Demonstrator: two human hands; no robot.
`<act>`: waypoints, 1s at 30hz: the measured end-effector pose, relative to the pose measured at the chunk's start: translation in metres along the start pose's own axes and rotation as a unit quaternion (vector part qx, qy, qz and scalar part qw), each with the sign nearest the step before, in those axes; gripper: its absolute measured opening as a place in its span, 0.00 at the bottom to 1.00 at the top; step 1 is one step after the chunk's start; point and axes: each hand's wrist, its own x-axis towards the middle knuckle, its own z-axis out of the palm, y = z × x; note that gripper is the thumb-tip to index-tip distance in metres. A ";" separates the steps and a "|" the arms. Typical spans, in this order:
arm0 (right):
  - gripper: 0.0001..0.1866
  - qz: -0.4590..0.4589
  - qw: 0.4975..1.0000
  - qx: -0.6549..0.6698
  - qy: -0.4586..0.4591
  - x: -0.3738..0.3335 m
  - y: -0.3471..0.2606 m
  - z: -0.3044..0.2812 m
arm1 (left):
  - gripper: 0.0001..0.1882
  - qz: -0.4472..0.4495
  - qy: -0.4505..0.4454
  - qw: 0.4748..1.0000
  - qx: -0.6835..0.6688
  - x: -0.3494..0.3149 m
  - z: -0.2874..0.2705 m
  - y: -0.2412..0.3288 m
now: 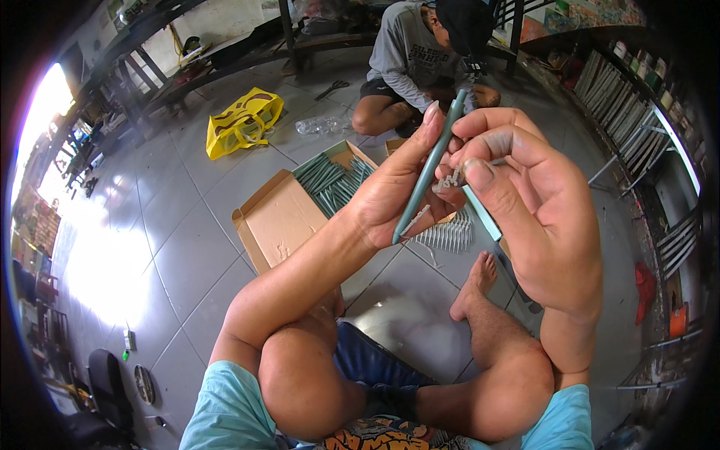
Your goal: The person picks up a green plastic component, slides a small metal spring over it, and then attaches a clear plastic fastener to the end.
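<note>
My left hand (390,184) is raised in front of me, holding a dark green, tapered, pen-like barrel (433,161) slanted along its thumb and palm. Close beside it, my right hand (551,214) is closed in a pinch on a small, greyish, see-through plastic piece (450,178) at the barrel's side. A lighter green strip (482,214) sticks out below the right thumb; what holds it is hidden. Beyond my left wrist stands an open cardboard box (279,217) with many similar green barrels (330,182) in it. A row of clear, comb-like plastic parts (450,234) lies beneath my hands.
Across from me a person (412,64) in a grey top sits bent over on the tiled floor. A yellow bag (244,124), a clear plastic bottle (322,125) and scissors (332,89) lie at the far left. Metal racks (622,112) line the right side.
</note>
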 end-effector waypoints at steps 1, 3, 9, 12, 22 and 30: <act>0.07 -0.002 1.000 0.003 0.000 0.000 0.001 0.000 | 0.34 0.000 -0.005 1.000 0.004 0.000 -0.003 0.000; 0.06 -0.004 1.000 -0.006 0.001 0.001 0.001 0.000 | 0.36 -0.001 -0.017 1.000 -0.008 0.002 -0.007 -0.001; 0.06 -0.013 1.000 -0.019 0.006 0.001 0.004 -0.002 | 0.24 -0.008 -0.004 0.998 -0.064 0.001 0.003 0.000; 0.06 -0.015 1.000 -0.020 0.006 0.002 0.003 -0.003 | 0.18 -0.013 0.024 0.997 -0.070 0.000 0.010 0.000; 0.06 -0.009 1.000 -0.017 0.010 0.003 0.006 -0.004 | 0.22 -0.008 0.028 0.998 -0.056 0.000 0.010 0.000; 0.06 -0.001 1.000 -0.012 0.014 0.003 0.004 -0.003 | 0.20 -0.006 0.024 0.997 -0.071 -0.001 0.011 -0.002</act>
